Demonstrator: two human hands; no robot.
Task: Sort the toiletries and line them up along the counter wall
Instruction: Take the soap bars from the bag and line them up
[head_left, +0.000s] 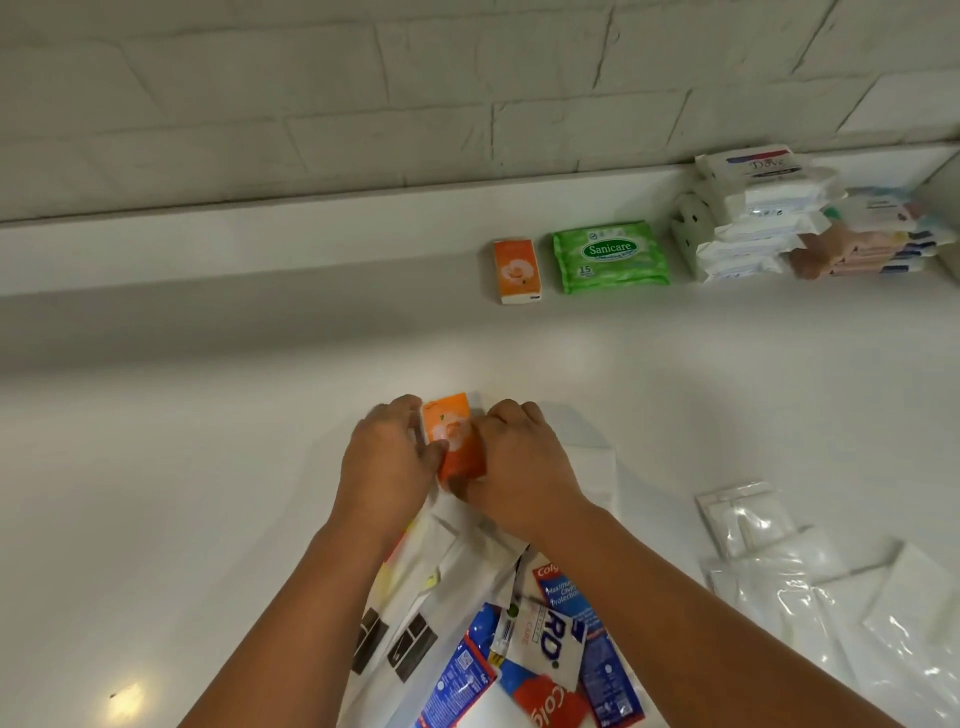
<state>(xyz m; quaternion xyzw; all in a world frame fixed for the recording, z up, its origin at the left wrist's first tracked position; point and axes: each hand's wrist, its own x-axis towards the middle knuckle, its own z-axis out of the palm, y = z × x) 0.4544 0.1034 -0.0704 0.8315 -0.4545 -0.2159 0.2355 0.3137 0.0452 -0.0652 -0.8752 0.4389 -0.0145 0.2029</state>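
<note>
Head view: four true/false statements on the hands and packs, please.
1. The left hand and right hand both grip the held orange pack. True.
2. The green Sanicare pack lies left of the wall orange pack. False: it lies to its right.
3. A Dove pack tops the stack by the wall. True.
4. The Colgate sachets line the wall. False: they lie in the near pile.

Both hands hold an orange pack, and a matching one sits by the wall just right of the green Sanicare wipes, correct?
No: the head view shows the orange pack by the wall just left of the green Sanicare wipes. The left hand and right hand do hold the other orange pack.
</note>
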